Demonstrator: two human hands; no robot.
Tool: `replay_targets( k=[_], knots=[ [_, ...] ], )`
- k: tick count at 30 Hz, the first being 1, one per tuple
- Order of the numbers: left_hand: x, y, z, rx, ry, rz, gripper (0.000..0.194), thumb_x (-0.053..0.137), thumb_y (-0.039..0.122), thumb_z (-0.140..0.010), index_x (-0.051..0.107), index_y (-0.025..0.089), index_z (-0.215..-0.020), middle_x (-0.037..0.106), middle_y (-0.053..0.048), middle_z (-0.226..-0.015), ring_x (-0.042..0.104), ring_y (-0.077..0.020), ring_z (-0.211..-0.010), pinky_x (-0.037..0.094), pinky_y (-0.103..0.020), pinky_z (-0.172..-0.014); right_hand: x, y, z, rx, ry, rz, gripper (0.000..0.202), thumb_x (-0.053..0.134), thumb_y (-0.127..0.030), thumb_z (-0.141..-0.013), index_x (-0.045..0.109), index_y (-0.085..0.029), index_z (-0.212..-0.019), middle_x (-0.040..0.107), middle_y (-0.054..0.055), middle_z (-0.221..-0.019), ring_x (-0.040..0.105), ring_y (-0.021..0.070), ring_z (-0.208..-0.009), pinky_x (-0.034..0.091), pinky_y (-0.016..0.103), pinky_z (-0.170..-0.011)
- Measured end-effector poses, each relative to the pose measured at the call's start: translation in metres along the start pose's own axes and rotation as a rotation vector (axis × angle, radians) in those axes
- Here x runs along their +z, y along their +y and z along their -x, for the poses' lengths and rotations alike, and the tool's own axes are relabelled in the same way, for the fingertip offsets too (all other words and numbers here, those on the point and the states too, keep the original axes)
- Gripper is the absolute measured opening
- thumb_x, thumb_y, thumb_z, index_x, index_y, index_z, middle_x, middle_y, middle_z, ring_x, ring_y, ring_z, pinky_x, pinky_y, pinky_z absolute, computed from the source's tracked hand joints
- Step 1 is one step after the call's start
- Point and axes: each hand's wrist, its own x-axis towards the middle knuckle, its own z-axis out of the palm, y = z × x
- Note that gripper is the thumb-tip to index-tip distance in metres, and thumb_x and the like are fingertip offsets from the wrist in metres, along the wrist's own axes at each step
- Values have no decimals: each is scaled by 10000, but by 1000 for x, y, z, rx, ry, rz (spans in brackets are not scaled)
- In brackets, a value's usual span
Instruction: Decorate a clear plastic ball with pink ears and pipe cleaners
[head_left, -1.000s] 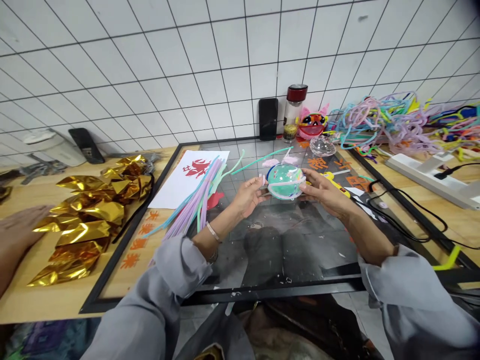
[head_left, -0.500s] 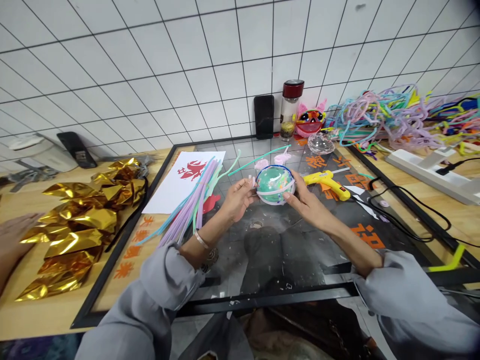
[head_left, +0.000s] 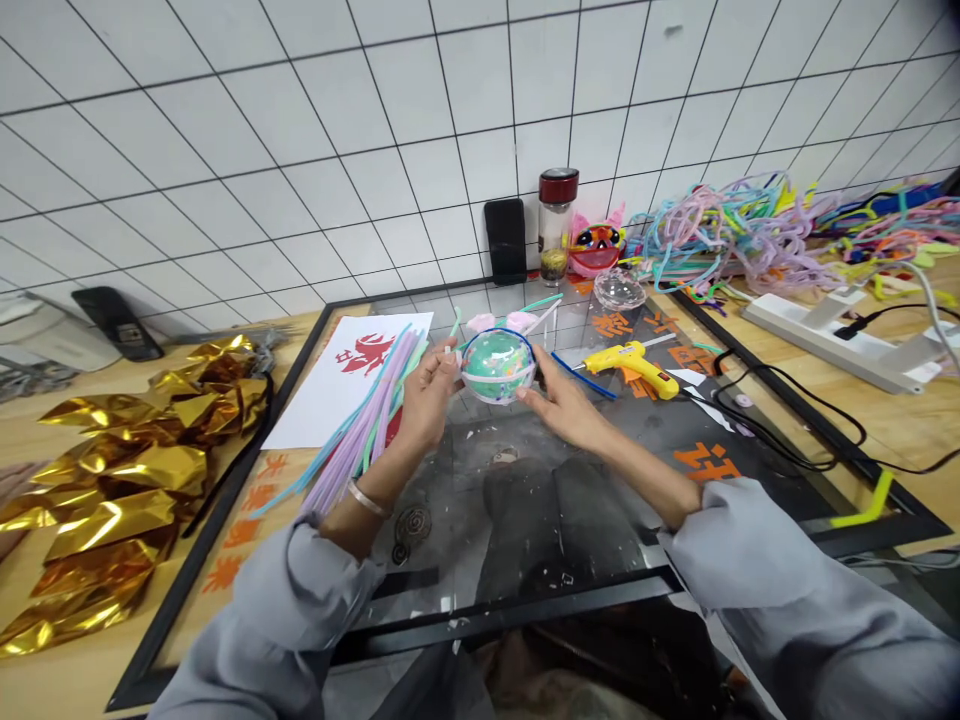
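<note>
A clear round dome (head_left: pixel 498 366), greenish inside, has a blue rim along its top and a pale pink band across its front. My left hand (head_left: pixel 433 388) grips its left side with the fingertips, and my right hand (head_left: pixel 559 398) is closed on its right side. Both hold it above the dark glass board (head_left: pixel 465 520). Pink fuzzy pieces (head_left: pixel 519 321) show just behind the dome. Beside my left forearm lies a bundle of lilac, blue and green pipe cleaners (head_left: pixel 367 415), partly over a white sheet with a red design (head_left: pixel 300 395).
A yellow glue gun (head_left: pixel 634 366) and a blue pipe cleaner (head_left: pixel 600 385) lie right of my hands. Behind stand a black phone (head_left: pixel 505 242), a jar (head_left: pixel 556 235) and a pink mask-like craft (head_left: pixel 596 248). Gold foil (head_left: pixel 127 480) is left; a power strip (head_left: pixel 832 343) is right.
The view has shifted, so most things sit further left. The dome is still between both hands. The blue pipe cleaner near the glue gun's tip now shows, where my right hand was before.
</note>
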Motion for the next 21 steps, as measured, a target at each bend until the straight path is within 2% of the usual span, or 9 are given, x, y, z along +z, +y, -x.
replay_targets(
  k=[3,6,9,12,13,15,16,18,21],
  knots=[
    [4,5,7,303,-46,-295,333,624,492,-896,669,175,-802,587,-113,-1416,501,-283,-1364,452,-466,-1092,-7,9,6,-35,26,66,733,534,-418,-875,342,-143,-1527,412,170,-1566,389,313,-1452,293,528,-1202],
    [8,11,11,423,-139,-411,273,563,408,-956,670,182,-847,642,-105,-1357,576,-251,-1292,417,-478,-1123,-6,10,9,-52,11,56,710,526,-355,-869,336,-163,-1525,486,158,-1508,520,306,-1343,420,518,-1119],
    [8,15,12,456,-166,-453,267,544,375,-969,652,182,-820,695,-103,-1261,626,-236,-1216,461,-449,-1071,-10,3,8,-15,33,128,712,520,-298,-867,305,-154,-1530,606,170,-1366,665,299,-1103,535,506,-964],
    [7,15,12,463,-144,-470,261,548,365,-968,638,184,-803,704,-104,-1237,636,-228,-1186,472,-438,-1053,-37,-7,6,99,190,544,577,514,-255,-880,452,-111,-1435,636,222,-1286,664,353,-1065,523,560,-925],
    [6,14,12,463,-138,-467,255,551,363,-967,639,186,-806,703,-103,-1238,634,-229,-1189,470,-440,-1055,-50,-8,6,195,246,729,498,519,-267,-891,532,-89,-1356,625,256,-1281,635,393,-1119,508,581,-929],
    [6,12,12,462,-129,-450,246,555,358,-967,644,188,-813,701,-101,-1246,630,-229,-1197,466,-443,-1060,-75,-9,6,429,214,984,448,595,-346,-875,619,-72,-1229,618,299,-1259,619,442,-1130,519,579,-879],
    [6,10,12,464,-124,-438,244,557,357,-967,648,189,-814,701,-100,-1247,631,-228,-1196,465,-444,-1060,-85,-8,7,537,162,1049,438,634,-377,-856,647,-82,-1180,638,290,-1230,628,438,-1120,523,559,-873],
    [6,7,13,468,-114,-418,251,558,361,-968,653,191,-810,698,-97,-1254,632,-227,-1194,463,-446,-1062,-97,-3,9,602,139,1075,417,685,-402,-812,689,-79,-1076,688,275,-1104,636,445,-1112,523,538,-857],
    [7,4,14,476,-104,-406,254,563,373,-965,662,193,-814,691,-95,-1272,625,-229,-1208,457,-458,-1068,-98,6,9,659,152,1090,422,659,-435,-808,700,-80,-1033,706,275,-1034,666,433,-1060,523,510,-814]
  ],
)
